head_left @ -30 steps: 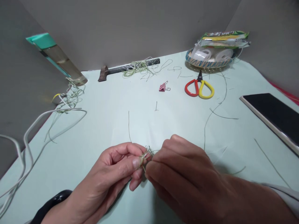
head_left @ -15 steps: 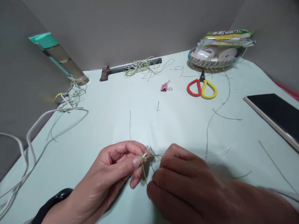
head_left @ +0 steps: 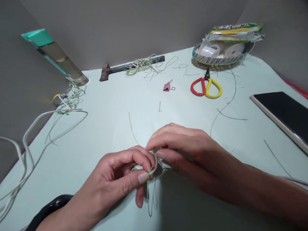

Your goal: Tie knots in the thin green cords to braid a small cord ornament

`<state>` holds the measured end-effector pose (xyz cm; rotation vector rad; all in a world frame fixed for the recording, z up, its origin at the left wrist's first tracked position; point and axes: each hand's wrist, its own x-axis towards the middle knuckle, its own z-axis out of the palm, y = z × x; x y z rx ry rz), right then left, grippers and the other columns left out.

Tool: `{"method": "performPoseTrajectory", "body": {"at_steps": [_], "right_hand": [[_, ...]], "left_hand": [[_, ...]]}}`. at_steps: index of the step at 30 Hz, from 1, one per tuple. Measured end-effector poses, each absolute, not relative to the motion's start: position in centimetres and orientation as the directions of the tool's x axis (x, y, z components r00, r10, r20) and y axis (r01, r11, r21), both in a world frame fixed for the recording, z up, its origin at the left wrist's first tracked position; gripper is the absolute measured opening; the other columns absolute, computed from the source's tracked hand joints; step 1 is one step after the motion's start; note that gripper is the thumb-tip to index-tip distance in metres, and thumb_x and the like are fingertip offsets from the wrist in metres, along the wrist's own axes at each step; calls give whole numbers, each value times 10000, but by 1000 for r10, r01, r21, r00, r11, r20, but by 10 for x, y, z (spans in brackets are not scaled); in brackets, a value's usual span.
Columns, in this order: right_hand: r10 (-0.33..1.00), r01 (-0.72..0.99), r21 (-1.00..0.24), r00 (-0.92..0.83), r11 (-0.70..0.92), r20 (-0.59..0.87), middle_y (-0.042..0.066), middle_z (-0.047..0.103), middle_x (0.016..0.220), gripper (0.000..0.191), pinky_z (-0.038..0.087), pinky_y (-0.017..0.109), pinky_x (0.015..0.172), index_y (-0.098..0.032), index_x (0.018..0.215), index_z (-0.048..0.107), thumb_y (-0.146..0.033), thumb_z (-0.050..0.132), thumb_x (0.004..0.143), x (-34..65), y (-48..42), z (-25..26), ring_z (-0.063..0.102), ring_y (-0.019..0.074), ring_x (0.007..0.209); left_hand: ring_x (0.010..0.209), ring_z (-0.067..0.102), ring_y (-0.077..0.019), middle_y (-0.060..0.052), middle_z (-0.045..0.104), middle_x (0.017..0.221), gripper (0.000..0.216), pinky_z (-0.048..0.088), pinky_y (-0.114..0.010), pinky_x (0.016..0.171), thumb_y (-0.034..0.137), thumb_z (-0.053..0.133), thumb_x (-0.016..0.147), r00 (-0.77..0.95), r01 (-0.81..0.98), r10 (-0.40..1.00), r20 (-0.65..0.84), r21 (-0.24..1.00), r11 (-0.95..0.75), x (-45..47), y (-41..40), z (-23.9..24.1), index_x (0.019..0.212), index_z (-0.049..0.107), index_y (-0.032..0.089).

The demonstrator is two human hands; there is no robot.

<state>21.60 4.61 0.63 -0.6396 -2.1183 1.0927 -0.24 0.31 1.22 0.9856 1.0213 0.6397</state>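
Through my feed I see a plain grey back wall [head_left: 134, 29] at 12 o'clock, with grey side walls [head_left: 281, 61] meeting it near 10 and between 1 and 2. My pale mint worktop [head_left: 108, 112] runs up to it, a red strip [head_left: 297, 88] showing near 3. Soft light leaves the upper corners dim.

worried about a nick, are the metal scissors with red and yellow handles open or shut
Shut: the scissors show their dark blades together, tapering to a single point.
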Motion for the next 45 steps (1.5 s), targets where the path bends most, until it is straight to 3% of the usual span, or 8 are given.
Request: {"method": "performPoseTrajectory", "body": {"at_steps": [8, 15, 25, 33, 40, 45], "right_hand": [[635, 131, -852, -725, 507, 266, 54, 719, 978, 163, 498, 318, 882, -176, 1005, 680, -76, 560, 960, 219, 51, 1, 625, 177, 963], [627, 111, -836, -715, 538, 308, 42, 706, 916, 106, 487, 289, 830, -155, 911, 691, -66, 634, 920, 217, 55, -2, 606, 162, 920], [611, 127, -825, -734, 551, 295, 30, 672, 853, 154, 459, 266, 750, -148, 827, 601, -5, 556, 860, 216, 49, 1, 568, 139, 825], [656, 118, -829, -676, 546, 335, -14, 671, 756, 191, 455, 251, 669, -114, 951, 646, -7, 528, 845, 215, 49, -1, 574, 99, 657], [742, 104, -941, -645, 323, 183, -58, 666, 677, 186, 484, 211, 617, -173, 943, 576, -32, 483, 867, 213, 44, 5, 611, 87, 617], [742, 83, -954, -649, 289, 169, -68, 644, 659, 192, 435, 205, 541, -185, 940, 536, -27, 470, 853, 210, 41, 6, 533, 79, 561]], "left_hand": [[473, 648, -66, -13, 756, 810, 203, 495, -167, 536, 375, 769, 894, 420, -11, 782, -460, 859, 511, -3, 0, 11, 825, 739, 186], [465, 657, -66, -14, 778, 743, 190, 474, -137, 506, 370, 762, 903, 425, -13, 770, -476, 847, 531, -3, -1, 10, 839, 726, 195], [399, 600, -61, -54, 799, 699, 227, 423, -122, 438, 408, 694, 947, 463, -2, 728, -506, 821, 571, -2, -3, 9, 870, 679, 195], [311, 437, -22, 2, 721, 548, 203, 318, -84, 358, 401, 665, 967, 492, -46, 728, -478, 820, 570, -1, -4, 1, 899, 650, 210], [309, 353, -16, 42, 646, 477, 215, 277, -89, 351, 414, 648, 975, 482, -26, 735, -477, 831, 556, -2, -4, 0, 903, 633, 212], [287, 292, -22, 75, 568, 414, 232, 244, -102, 339, 422, 572, 1015, 504, -19, 717, -482, 824, 566, 2, -5, 1, 906, 621, 224]]}}
